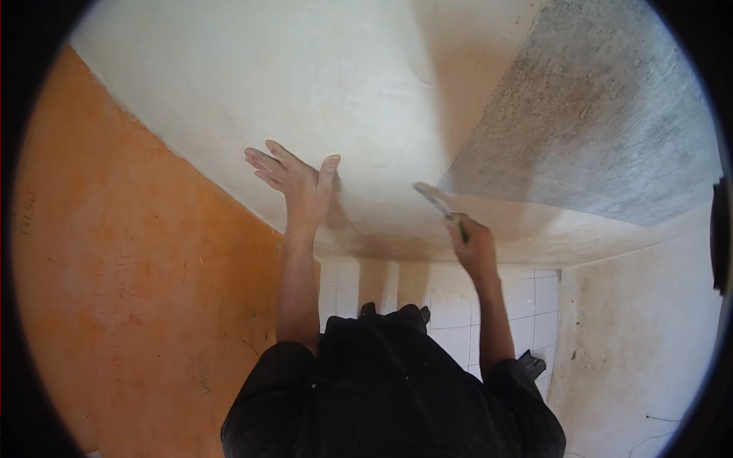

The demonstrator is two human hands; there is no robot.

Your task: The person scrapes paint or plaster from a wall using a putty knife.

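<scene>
In front of me stands a whitish wall [366,84] with a rough grey patch [580,114] at the upper right. My right hand [477,246] is closed round the dark handle of a scraper [434,198]. The scraper's metal blade points up and left, close to the lower left corner of the grey patch; whether it touches the wall I cannot tell. My left hand [299,182] is raised in front of the whitish surface with fingers stretched and thumb apart, holding nothing. Contact between that palm and the wall is not clear.
An orange wall [145,290] with faint scribbles runs along the left. White floor tiles [450,317] lie below, with a dark object [532,364] by my right elbow. A stained pale wall [641,328] closes the right side, and a dark fixture [720,237] sits at the right rim.
</scene>
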